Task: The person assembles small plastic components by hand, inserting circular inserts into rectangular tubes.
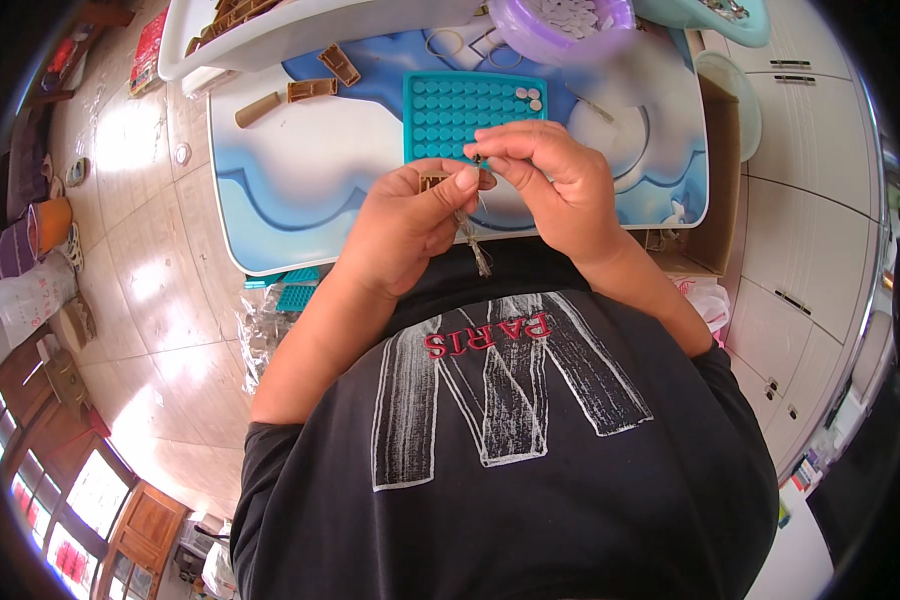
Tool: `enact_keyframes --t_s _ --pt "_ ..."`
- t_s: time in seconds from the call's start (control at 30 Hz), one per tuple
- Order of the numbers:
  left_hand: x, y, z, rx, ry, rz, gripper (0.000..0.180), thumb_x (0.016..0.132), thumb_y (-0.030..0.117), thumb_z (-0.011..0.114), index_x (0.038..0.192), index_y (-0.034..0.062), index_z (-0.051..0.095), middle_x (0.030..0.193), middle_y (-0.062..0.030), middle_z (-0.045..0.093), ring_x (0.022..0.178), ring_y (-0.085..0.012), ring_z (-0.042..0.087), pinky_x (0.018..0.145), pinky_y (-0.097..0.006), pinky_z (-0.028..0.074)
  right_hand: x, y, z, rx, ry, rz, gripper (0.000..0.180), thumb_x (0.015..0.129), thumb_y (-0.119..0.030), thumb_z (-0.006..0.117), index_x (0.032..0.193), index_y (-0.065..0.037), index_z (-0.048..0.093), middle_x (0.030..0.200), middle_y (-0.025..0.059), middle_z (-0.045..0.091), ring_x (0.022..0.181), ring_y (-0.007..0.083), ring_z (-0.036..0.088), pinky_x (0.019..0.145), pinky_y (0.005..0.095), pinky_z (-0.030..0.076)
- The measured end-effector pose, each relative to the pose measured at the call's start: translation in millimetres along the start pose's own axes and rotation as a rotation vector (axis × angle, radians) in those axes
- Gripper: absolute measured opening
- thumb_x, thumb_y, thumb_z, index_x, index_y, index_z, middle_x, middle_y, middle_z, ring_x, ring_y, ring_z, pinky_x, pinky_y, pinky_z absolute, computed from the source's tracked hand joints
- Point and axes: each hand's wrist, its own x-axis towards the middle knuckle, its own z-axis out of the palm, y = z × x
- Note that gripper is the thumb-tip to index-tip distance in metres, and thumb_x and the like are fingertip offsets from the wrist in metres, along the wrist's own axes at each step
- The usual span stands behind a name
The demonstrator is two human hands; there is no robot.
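Observation:
Close together over the table's near edge, both my hands are closed at the fingertips. My left hand (402, 222) pinches a small brown slotted piece (433, 181) between thumb and fingers. Below that hand dangles a bundle of thin silvery strands (479, 252), frayed at its lower end. My right hand (570, 185) pinches a tiny dark part (477, 159) just above the left thumb; its kind is too small to tell. Just beyond the hands lies a teal tray (408, 105) with rows of round pockets. A few white discs (535, 95) sit at its far right corner.
Loose brown pieces (338, 65) lie on the blue-and-white table (270, 225) at the left. A white tub (280, 45) of brown pieces stands at the far left. A purple basin (625, 18) of white bits is at the far side, beside a teal bowl (745, 32).

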Motion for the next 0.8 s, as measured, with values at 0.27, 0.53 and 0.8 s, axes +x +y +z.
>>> enact_keyframes --t_s 0.27,0.53,0.8 --pt "-0.4 -0.4 -0.1 0.045 0.014 0.061 0.025 0.088 0.023 0.062 0.098 0.0007 0.06 0.075 -0.0003 0.053 0.045 -0.0023 0.034 0.04 -0.017 0.024 -4.5 -3.6 -1.1 0.167 -0.001 0.195 0.011 0.081 -0.006 0.064 0.092 -0.001 0.063 0.087 0.0105 0.067 0.079 0.0228 0.064 0.069 0.0315 0.049" --pt "-0.3 -2.0 -1.9 -0.03 -0.007 0.002 0.024 0.087 0.021 0.063 0.099 0.0012 0.058 0.075 -0.0011 0.055 0.045 -0.0026 0.035 0.039 -0.017 0.023 -0.3 -3.4 1.1 -0.012 -0.022 0.049 0.009 0.079 -0.005 0.064 0.086 -0.003 0.059 0.086 0.0097 0.065 0.08 0.0261 0.063 0.072 0.0336 0.048" --pt "5.4 -4.7 -18.8 -0.263 -0.119 0.075 0.035 0.097 0.031 0.037 0.106 0.002 0.053 0.088 -0.0026 0.054 0.053 -0.0089 0.042 0.045 -0.022 0.031 6.8 -4.2 -4.7 -0.147 -0.023 -0.072 0.01 0.077 -0.005 0.064 0.085 -0.004 0.057 0.09 0.0086 0.064 0.083 0.0264 0.06 0.073 0.0351 0.046"
